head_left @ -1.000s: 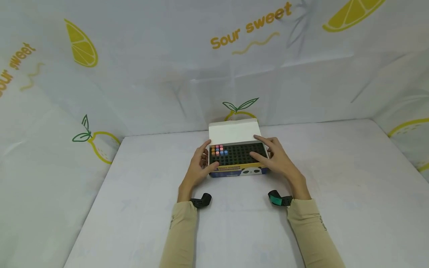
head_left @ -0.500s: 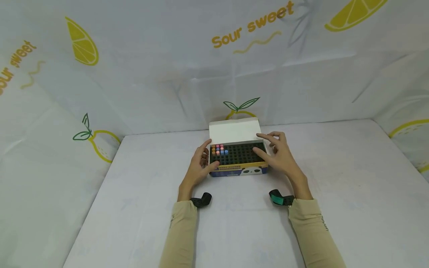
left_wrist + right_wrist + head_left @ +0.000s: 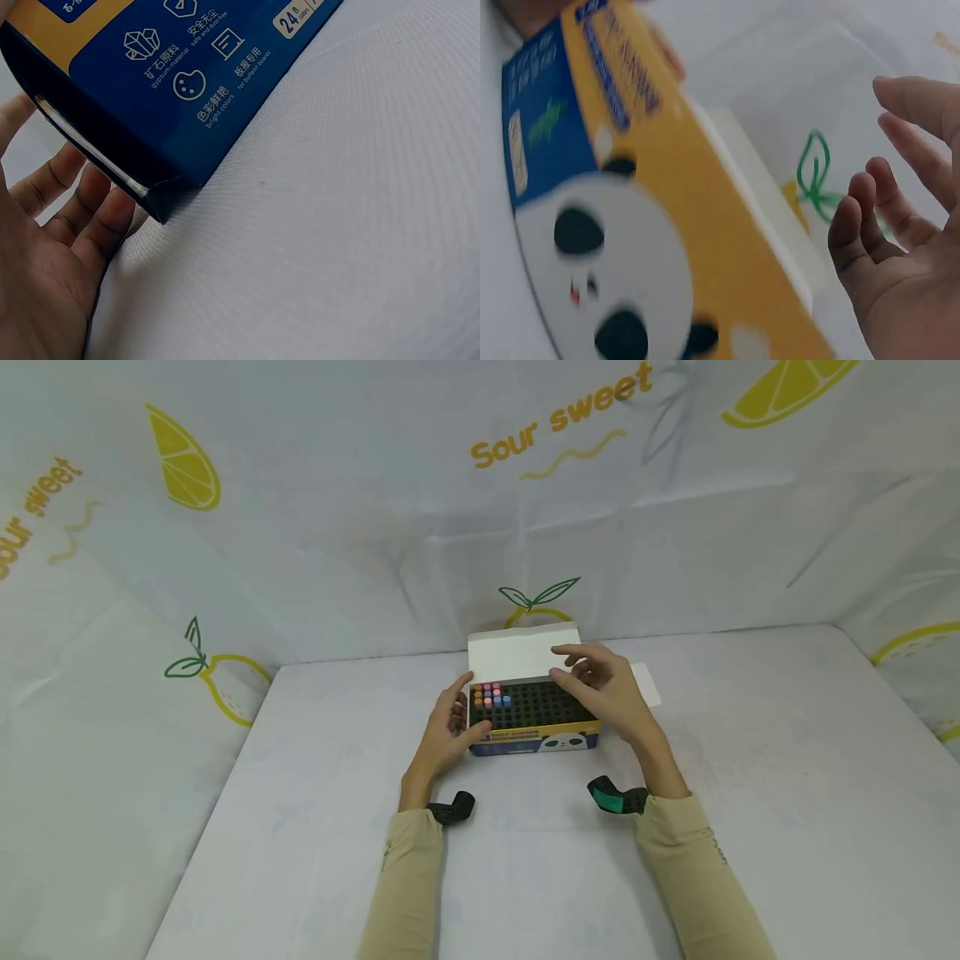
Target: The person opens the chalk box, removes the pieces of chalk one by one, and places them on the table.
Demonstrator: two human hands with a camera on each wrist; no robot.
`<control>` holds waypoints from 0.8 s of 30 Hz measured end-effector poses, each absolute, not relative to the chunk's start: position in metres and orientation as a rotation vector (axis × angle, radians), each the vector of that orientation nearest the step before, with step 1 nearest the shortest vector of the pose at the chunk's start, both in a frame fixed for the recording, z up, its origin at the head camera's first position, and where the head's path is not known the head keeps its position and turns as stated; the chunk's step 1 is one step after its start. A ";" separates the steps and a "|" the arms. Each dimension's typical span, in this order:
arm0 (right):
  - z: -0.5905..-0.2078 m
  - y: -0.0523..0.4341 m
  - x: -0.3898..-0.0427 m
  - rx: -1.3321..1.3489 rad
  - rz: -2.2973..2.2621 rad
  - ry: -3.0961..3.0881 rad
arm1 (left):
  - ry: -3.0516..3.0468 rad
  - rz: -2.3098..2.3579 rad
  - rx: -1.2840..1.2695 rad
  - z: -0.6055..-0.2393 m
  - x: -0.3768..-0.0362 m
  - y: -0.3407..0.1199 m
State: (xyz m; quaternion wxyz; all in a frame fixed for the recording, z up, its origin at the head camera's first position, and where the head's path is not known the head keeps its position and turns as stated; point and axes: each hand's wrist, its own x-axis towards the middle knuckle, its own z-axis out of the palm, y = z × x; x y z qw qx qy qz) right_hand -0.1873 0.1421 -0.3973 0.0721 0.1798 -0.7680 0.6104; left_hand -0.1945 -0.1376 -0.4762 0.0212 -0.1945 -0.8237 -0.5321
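Note:
In the head view a chalk box (image 3: 536,739) with a panda on its yellow and blue front stands open, its white lid (image 3: 510,656) raised at the back. Several coloured chalk sticks (image 3: 487,695) fill the left of the black holder (image 3: 536,712); the holes farther right look dark. My left hand (image 3: 433,739) holds the box's left end, thumb over the front corner and fingers along the side. Above the right part of the box is my right hand (image 3: 611,689), fingers loosely bent, holding nothing. The right wrist view shows these fingers (image 3: 911,127) apart from the box.
A white side flap (image 3: 647,685) sticks out to the right behind my right hand. The box stands on a white-covered table (image 3: 525,877), near a white backdrop (image 3: 337,568) printed with lemons. Each wrist wears a black camera band.
My right hand has left the box's right end, rising and moving left over the holder. A white side flap has come into view at the right. My left hand has stayed in place.

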 end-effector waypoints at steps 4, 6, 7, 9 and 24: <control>-0.390 0.120 -0.194 0.611 1.854 -2.395 | -2.554 -1.667 -0.598 -0.476 -0.195 -0.138; -0.391 0.109 -0.198 0.637 1.798 -2.468 | -2.554 -1.679 -0.600 -0.475 -0.195 -0.139; -0.392 0.105 -0.199 0.651 1.762 -2.500 | -2.554 -1.682 -0.603 -0.475 -0.195 -0.139; -0.396 0.099 -0.200 0.667 1.681 -2.551 | -2.556 -1.684 -0.606 -0.475 -0.195 -0.139; -0.408 0.095 -0.197 0.654 1.389 -2.707 | -2.578 -1.685 -0.626 -0.435 -0.176 -0.133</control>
